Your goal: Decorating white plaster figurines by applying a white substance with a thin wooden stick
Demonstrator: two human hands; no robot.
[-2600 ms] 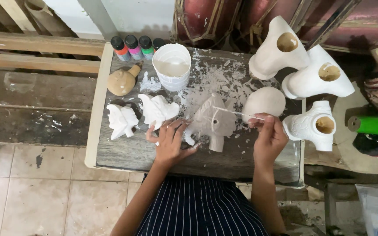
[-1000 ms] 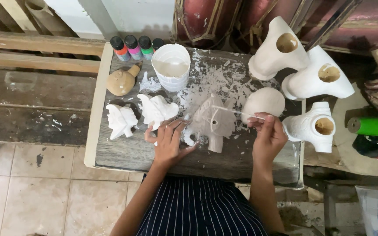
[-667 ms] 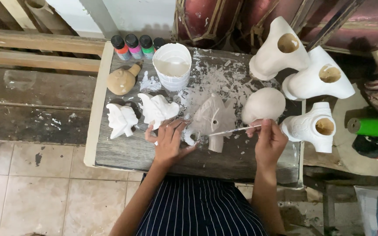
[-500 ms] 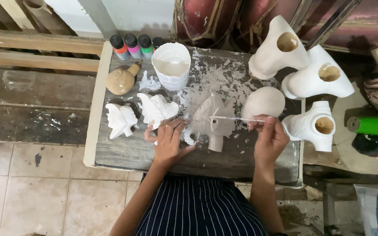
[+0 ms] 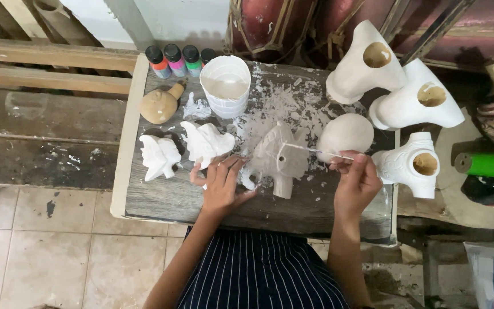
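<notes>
- Left hand (image 5: 219,184): fingers spread, resting on the table (image 5: 161,200) and touching the left side of the white figurine (image 5: 278,157); clamped on nothing.
- Right hand (image 5: 358,182): fingers pinched together on a thin brush (image 5: 315,150), its tip on the figurine.
- White figurine: mid-table, near the front edge.
- Two small white figurines (image 5: 181,150): left of the hand.
- White cup (image 5: 225,86) and paint bottles (image 5: 178,59): back edge.
- Three hollow white casts (image 5: 398,103): right edge.

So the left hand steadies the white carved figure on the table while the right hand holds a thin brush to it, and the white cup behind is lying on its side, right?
Not quite: the head view shows the white cup standing upright, open mouth up. The rest holds.
</notes>
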